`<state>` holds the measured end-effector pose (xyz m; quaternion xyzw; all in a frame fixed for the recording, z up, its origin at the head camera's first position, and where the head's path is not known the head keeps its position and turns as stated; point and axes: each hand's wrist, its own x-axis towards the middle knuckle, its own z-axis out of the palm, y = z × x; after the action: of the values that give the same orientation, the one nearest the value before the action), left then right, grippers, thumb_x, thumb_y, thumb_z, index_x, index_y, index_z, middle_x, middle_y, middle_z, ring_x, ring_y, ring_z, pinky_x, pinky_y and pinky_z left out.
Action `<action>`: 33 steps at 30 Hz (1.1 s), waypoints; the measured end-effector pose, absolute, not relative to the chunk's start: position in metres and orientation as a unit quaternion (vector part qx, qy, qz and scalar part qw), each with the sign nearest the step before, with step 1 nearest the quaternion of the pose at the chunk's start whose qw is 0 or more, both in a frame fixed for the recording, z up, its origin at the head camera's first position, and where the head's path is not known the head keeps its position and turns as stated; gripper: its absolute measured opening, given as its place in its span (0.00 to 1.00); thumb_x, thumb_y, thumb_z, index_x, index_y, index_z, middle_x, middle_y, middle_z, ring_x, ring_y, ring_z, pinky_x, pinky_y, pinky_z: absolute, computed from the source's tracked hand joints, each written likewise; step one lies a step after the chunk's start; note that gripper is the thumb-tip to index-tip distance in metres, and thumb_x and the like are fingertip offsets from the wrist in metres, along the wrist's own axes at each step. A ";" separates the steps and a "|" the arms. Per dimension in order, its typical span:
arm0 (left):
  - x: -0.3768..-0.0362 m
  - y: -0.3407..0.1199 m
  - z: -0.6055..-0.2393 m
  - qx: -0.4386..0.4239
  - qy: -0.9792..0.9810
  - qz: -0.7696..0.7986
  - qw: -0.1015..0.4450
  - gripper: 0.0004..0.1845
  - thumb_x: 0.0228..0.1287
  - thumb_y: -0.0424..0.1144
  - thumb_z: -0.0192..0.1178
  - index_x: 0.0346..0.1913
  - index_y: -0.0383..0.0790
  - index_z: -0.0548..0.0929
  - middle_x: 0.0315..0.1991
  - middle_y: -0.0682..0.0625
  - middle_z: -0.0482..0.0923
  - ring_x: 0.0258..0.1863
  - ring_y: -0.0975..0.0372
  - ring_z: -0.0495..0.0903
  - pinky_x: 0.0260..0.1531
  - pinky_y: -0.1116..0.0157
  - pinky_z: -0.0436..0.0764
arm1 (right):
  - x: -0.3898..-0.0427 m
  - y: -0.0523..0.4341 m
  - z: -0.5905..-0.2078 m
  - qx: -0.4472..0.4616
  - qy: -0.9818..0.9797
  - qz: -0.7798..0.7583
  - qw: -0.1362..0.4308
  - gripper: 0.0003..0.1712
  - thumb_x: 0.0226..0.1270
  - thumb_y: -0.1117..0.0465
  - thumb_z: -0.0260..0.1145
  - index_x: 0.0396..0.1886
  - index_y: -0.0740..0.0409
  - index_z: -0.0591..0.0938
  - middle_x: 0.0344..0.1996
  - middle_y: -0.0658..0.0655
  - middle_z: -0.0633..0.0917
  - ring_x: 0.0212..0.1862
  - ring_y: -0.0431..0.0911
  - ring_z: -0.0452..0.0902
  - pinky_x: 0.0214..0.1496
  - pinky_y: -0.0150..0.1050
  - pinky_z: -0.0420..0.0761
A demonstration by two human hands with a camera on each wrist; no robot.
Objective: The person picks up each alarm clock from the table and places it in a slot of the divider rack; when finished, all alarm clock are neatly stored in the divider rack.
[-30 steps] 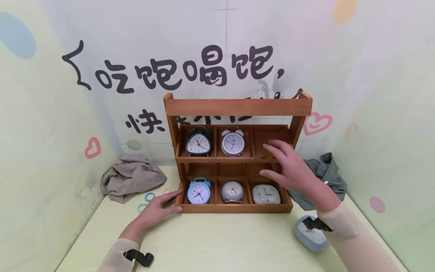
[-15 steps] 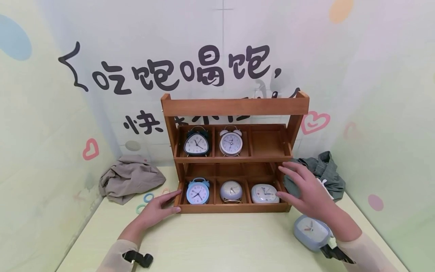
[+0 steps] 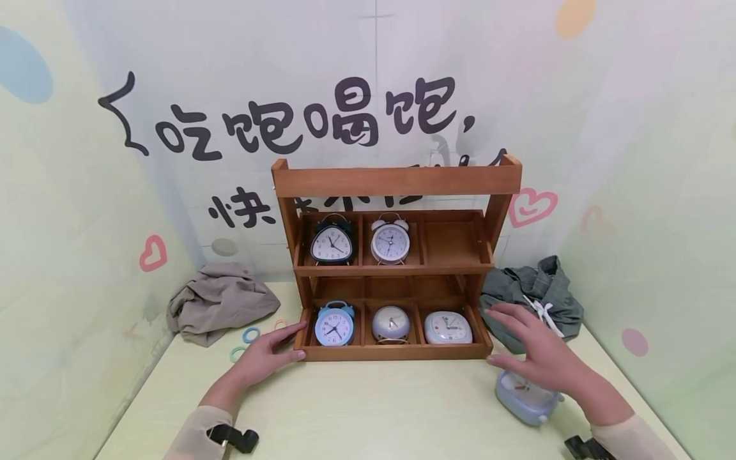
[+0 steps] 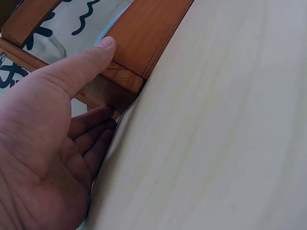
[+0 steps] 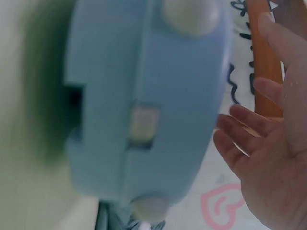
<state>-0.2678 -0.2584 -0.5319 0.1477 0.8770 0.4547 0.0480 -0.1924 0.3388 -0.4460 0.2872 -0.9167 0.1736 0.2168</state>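
A two-tier brown wooden display rack (image 3: pixel 397 181) stands on the table, with small clocks in its compartments. My left hand (image 3: pixel 260 358) holds the rack's lower left front corner, the thumb (image 4: pixel 86 64) on the front and the other fingers along the side. To the right of the rack, my right hand (image 3: pixel 543 350) hovers with relaxed, parted fingers and nothing in them. Beneath it lies a blue alarm clock (image 3: pixel 520 404) on its back, face up and partly covered by the hand. In the right wrist view that blue clock (image 5: pixel 177 96) looms close beside the palm.
On the upper tier sit a dark triangular clock (image 3: pixel 332 244) and a white twin-bell clock (image 3: pixel 391 243). Below are a blue twin-bell clock (image 3: pixel 335 326), a round clock (image 3: pixel 391 323) and a rounded clock (image 3: pixel 448 328). Crumpled cloths (image 3: pixel 221 303) and colored rings (image 3: pixel 251 334) flank the rack.
My right hand has moved from in front of the upper right compartment down and right, to over the blue alarm clock. The left hand stays at the rack's corner.
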 end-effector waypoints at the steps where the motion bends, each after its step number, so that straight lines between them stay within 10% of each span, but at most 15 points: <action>1: -0.268 -0.259 -0.532 0.150 0.878 0.453 0.046 0.39 0.69 0.61 0.77 0.81 0.65 0.78 0.83 0.50 0.71 0.86 0.43 0.59 0.83 0.36 0.59 | -0.192 0.341 -0.448 0.288 -0.918 0.176 0.206 0.48 0.60 0.46 0.89 0.78 0.49 0.80 0.71 0.55 0.79 0.67 0.56 0.81 0.58 0.60 0.87; 15: -0.268 -0.259 -0.531 0.156 0.872 0.461 0.050 0.39 0.70 0.60 0.77 0.82 0.63 0.78 0.83 0.50 0.70 0.87 0.43 0.57 0.83 0.37 0.59 | -0.177 0.382 -0.478 0.268 -0.939 0.192 0.100 0.52 0.54 0.36 0.89 0.77 0.46 0.82 0.69 0.55 0.80 0.62 0.52 0.82 0.53 0.48 0.88; 33: -0.268 -0.259 -0.532 0.156 0.872 0.462 0.047 0.39 0.70 0.59 0.77 0.81 0.62 0.78 0.83 0.50 0.71 0.86 0.43 0.58 0.83 0.38 0.59 | -0.168 0.406 -0.485 0.306 -0.907 0.290 -0.006 0.53 0.51 0.51 0.91 0.79 0.49 0.80 0.66 0.50 0.81 0.60 0.33 0.74 0.53 0.35 0.77</action>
<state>-0.2680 -0.2585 -0.5324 0.1562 0.8718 0.4619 0.0465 -0.1683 0.4060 -0.4854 0.3059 -0.9068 0.2900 -0.0060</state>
